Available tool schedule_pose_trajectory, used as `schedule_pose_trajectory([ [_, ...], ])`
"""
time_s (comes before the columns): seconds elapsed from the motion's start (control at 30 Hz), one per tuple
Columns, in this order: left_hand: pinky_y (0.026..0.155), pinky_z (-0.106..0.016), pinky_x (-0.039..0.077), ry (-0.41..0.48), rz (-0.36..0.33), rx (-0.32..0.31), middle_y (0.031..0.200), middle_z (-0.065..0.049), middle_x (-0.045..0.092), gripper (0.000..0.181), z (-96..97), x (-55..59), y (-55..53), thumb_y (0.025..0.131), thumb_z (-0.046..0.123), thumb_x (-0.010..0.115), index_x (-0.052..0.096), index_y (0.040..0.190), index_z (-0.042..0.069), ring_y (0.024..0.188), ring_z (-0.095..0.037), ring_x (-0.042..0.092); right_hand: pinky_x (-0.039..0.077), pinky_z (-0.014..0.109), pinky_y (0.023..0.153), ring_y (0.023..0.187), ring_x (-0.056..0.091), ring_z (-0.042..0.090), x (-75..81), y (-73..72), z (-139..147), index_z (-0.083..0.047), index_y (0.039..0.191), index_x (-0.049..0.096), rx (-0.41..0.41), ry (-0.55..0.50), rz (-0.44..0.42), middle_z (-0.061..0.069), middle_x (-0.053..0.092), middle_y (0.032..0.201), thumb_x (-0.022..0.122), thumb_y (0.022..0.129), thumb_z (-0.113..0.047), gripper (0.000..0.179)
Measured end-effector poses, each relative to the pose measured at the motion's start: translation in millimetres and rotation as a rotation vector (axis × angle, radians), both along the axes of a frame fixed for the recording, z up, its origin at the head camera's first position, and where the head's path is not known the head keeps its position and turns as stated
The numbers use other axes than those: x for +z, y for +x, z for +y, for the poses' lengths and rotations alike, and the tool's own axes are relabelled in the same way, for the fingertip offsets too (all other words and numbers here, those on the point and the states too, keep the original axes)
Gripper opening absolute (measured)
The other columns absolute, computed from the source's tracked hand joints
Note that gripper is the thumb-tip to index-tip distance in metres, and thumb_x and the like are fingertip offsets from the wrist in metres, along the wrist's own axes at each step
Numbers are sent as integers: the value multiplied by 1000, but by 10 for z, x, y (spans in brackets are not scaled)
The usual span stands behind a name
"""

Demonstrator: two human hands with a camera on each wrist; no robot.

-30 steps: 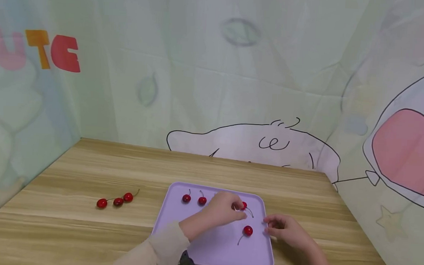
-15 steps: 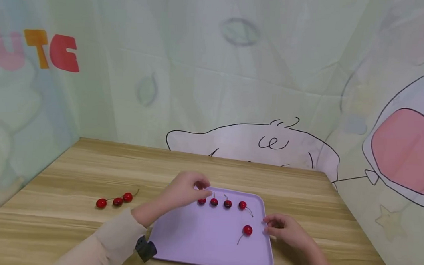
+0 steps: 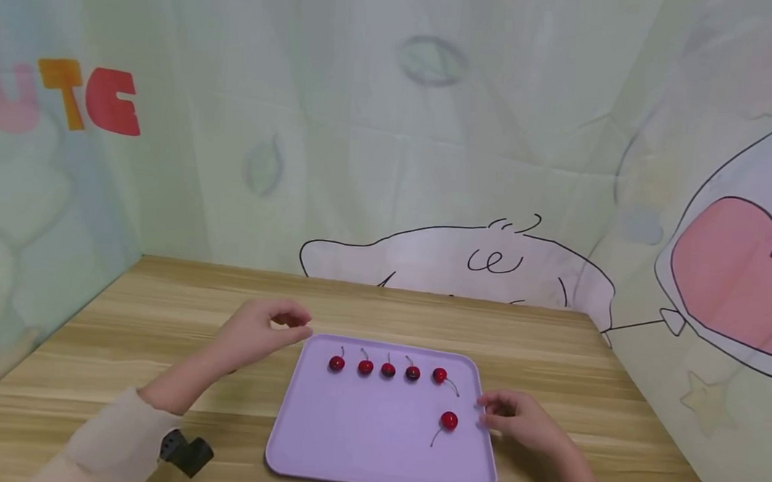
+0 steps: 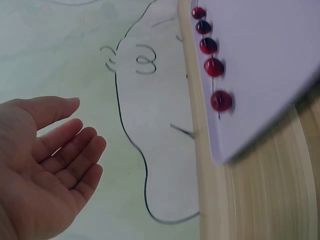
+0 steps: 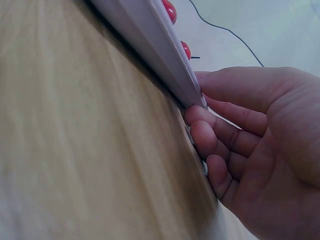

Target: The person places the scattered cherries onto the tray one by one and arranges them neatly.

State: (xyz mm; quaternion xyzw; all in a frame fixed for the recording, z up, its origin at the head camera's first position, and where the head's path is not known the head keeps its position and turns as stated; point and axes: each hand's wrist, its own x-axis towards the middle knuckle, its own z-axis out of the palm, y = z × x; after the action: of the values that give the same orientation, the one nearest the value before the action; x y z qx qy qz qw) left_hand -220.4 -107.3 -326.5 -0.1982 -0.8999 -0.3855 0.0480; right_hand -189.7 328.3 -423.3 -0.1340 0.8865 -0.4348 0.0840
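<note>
A lavender tray (image 3: 376, 437) lies on the wooden table (image 3: 126, 329). Five red cherries (image 3: 388, 370) stand in a row along its far side, and one more cherry (image 3: 449, 420) lies nearer, at the right. My left hand (image 3: 270, 326) hovers over the table just past the tray's far left corner, fingers relaxed and holding nothing; the left wrist view shows its bare palm (image 4: 55, 165) with the cherry row (image 4: 213, 66) beyond. My right hand (image 3: 514, 415) grips the tray's right rim (image 5: 150, 40), thumb above, fingers (image 5: 210, 130) curled under the edge.
Printed cloth walls (image 3: 429, 163) close the table in at the back, left and right. Bare wood lies to the left of the tray and behind it. A small black device (image 3: 185, 452) sits at my left wrist.
My left hand has drawn back from the right end of the cherry row, leftward across the tray and off its far left corner, leaving five cherries in line. My left arm now covers the cherries on the table. The right hand stays put.
</note>
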Motion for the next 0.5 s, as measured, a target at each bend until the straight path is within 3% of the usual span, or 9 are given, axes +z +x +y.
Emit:
schedule_pose_trajectory([
  [0.13,85,-47,52,-26,-10,45,102,-7,69,28,-249,-33,-16,90,25,67,69,109,5,100,-29,61,46,21,61,76,53,6,4,5,3,6,110,64,0,0,-1,5,61,87,69,86,-16,33],
  [0.27,84,-48,52,-44,-14,75,102,-9,69,28,-463,-139,-44,90,22,68,68,109,2,98,-30,62,46,21,61,76,53,7,8,8,2,6,110,64,-9,1,-7,5,60,87,69,86,-16,33],
  [0.5,81,-47,54,-69,-62,53,101,-13,68,26,-718,-347,-77,89,15,67,67,108,-3,95,-31,62,46,21,62,76,53,8,12,10,-12,5,110,64,-17,4,-13,5,61,87,69,86,-16,33],
])
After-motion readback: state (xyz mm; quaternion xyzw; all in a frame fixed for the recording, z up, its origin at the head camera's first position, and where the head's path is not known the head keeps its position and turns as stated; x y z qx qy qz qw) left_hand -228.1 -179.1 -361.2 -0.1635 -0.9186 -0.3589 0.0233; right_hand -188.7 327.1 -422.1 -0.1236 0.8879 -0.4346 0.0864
